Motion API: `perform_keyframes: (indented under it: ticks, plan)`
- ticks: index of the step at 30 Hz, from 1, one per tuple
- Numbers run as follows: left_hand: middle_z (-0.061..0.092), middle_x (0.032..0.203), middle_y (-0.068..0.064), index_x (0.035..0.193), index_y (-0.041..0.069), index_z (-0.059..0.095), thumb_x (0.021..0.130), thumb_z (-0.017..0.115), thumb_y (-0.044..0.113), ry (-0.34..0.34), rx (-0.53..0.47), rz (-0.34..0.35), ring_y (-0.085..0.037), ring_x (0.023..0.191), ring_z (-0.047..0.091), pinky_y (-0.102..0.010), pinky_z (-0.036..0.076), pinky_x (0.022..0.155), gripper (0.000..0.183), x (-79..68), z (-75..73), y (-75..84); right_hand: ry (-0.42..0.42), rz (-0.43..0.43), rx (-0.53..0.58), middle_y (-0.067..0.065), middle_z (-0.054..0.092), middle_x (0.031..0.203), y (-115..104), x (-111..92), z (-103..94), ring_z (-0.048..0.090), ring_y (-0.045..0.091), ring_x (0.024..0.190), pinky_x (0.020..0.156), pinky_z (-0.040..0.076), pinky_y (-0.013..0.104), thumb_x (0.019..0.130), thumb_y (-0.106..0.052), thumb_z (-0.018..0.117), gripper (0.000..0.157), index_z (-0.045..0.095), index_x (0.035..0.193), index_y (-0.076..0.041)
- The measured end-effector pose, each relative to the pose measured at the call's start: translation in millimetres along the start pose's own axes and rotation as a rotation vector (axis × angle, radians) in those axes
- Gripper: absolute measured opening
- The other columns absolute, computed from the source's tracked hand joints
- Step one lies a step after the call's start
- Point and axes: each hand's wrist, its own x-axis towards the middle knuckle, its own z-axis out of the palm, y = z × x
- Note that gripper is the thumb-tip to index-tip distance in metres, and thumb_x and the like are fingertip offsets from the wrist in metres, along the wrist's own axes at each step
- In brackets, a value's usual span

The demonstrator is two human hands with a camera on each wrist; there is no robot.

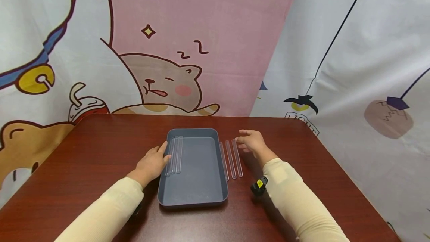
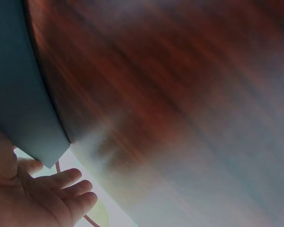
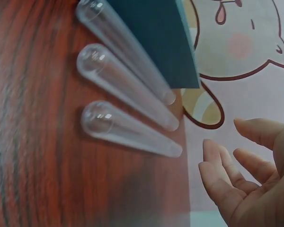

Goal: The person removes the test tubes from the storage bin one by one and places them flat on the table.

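A grey rectangular tray (image 1: 203, 171) lies on the table in the head view. Three clear test tubes (image 1: 179, 155) are side by side along its left wall. Three more clear test tubes (image 1: 237, 158) rest on the tabletop beside the tray's right side; the right wrist view shows their rounded ends, the nearest tube (image 3: 128, 127) lowest. My left hand (image 1: 152, 163) rests at the tray's left rim, its fingers loosely spread in the left wrist view (image 2: 42, 194). My right hand (image 1: 252, 143) hovers by the far end of the rightmost loose tube, fingers spread and holding nothing.
The dark red-brown wooden table (image 1: 111, 148) ends at a far edge just beyond the tray. Behind it hangs a cartoon-printed cloth (image 1: 218, 18). A black wrist device (image 1: 258, 186) is strapped at the right sleeve.
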Motion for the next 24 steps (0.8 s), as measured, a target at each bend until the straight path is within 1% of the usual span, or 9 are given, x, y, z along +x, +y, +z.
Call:
perform_keyframes:
  ticks: [7, 13, 17, 20, 22, 24]
  plan:
    - [0.033, 0.146, -0.033, 0.153, 0.004, 0.021, 0.101, 0.048, 0.031, 0.0, -0.002, 0.002, -0.049, 0.136, 0.029, -0.06, 0.032, 0.105, 0.065, 0.2, 0.6, -0.1, -0.019, -0.023, 0.056, 0.021, 0.063, 0.123, -9, -3, 2.4, 0.063, 0.038, 0.109, 0.089, 0.052, 0.047, 0.092, -0.011, 0.062, 0.052, 0.048, 0.141, -0.004]
    - [0.033, 0.146, -0.033, 0.154, 0.004, 0.02, 0.101, 0.048, 0.03, 0.001, 0.001, -0.006, -0.048, 0.137, 0.028, -0.06, 0.031, 0.106, 0.065, -0.8, 0.0, 0.2, -0.018, -0.081, 0.113, 0.021, 0.062, 0.125, -19, -7, 7.8, 0.063, 0.038, 0.11, 0.095, 0.048, 0.05, 0.092, -0.012, 0.062, 0.053, 0.047, 0.142, -0.006]
    - [0.032, 0.147, -0.033, 0.154, 0.004, 0.02, 0.101, 0.048, 0.03, -0.005, 0.001, -0.01, -0.048, 0.137, 0.028, -0.06, 0.031, 0.106, 0.065, -1.7, -0.9, 1.1, 0.001, -0.135, 0.143, 0.021, 0.063, 0.122, -25, -8, 13.9, 0.065, 0.034, 0.106, 0.09, 0.053, 0.044, 0.092, -0.011, 0.062, 0.052, 0.047, 0.142, -0.005]
    - [0.032, 0.147, -0.033, 0.154, 0.004, 0.02, 0.101, 0.048, 0.03, -0.005, -0.001, -0.012, -0.048, 0.137, 0.028, -0.06, 0.031, 0.106, 0.065, -2.4, -1.2, 1.6, 0.019, -0.158, 0.16, 0.02, 0.064, 0.12, -29, -8, 19.1, 0.066, 0.032, 0.105, 0.085, 0.054, 0.038, 0.092, -0.011, 0.063, 0.051, 0.048, 0.141, -0.006]
    - [0.033, 0.146, -0.033, 0.154, 0.004, 0.02, 0.101, 0.048, 0.03, -0.005, -0.004, -0.012, -0.048, 0.137, 0.028, -0.061, 0.031, 0.106, 0.065, -2.7, -1.3, 1.9, 0.025, -0.169, 0.18, 0.02, 0.064, 0.119, -32, -9, 23.0, 0.067, 0.031, 0.104, 0.086, 0.054, 0.04, 0.092, -0.01, 0.063, 0.05, 0.049, 0.141, -0.007]
    - [0.033, 0.146, -0.033, 0.154, 0.004, 0.02, 0.101, 0.048, 0.03, -0.003, -0.004, -0.01, -0.048, 0.137, 0.029, -0.061, 0.031, 0.106, 0.065, -3.1, -1.3, 2.1, 0.021, -0.183, 0.199, 0.02, 0.064, 0.118, -34, -10, 27.3, 0.067, 0.031, 0.103, 0.09, 0.052, 0.045, 0.092, -0.009, 0.063, 0.05, 0.05, 0.141, -0.007]
